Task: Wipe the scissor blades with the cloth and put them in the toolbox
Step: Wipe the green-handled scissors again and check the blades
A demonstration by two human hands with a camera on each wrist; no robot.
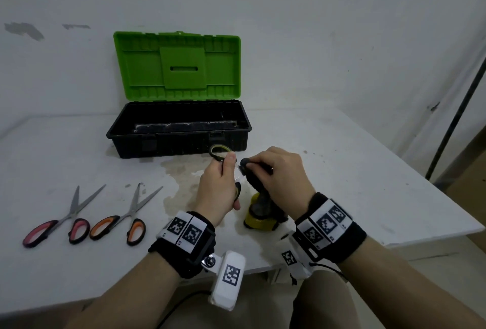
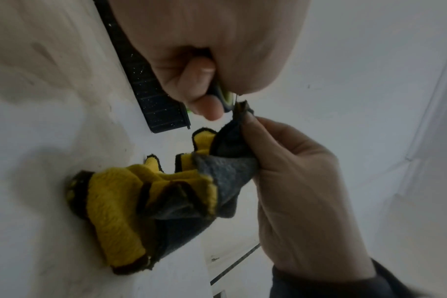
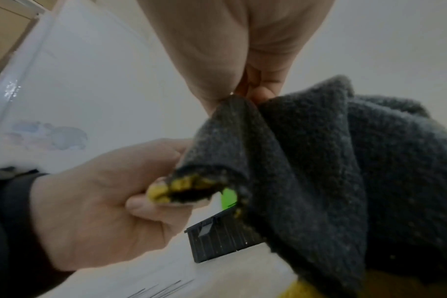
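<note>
Both hands are up in front of me, just off the table (image 1: 342, 170) and close to the toolbox's front wall. My left hand (image 1: 219, 186) has its fingers curled round the green-handled scissors (image 1: 220, 150), thumb pressed along the top, one handle loop sticking out past the fingertips toward the box. My right hand (image 1: 280, 170) is bunched over the grey and yellow cloth (image 1: 259, 210), thumb and fingers pinching a fold of it right at the scissors; from the left wrist view I can see the fold closed over what looks like the blades, but the metal itself is mostly hidden. The cloth's loose end hangs down and touches the tabletop between my wrists.

Room-wise, the toolbox (image 1: 178, 141) sits open just behind my hands, green lid upright against the wall. Two more pairs lie flat well off to my left, blades spread: pink-handled scissors (image 1: 60, 223) and orange-handled scissors (image 1: 123, 220) side by side, not touching. The table's right edge runs diagonally past my right wrist.
</note>
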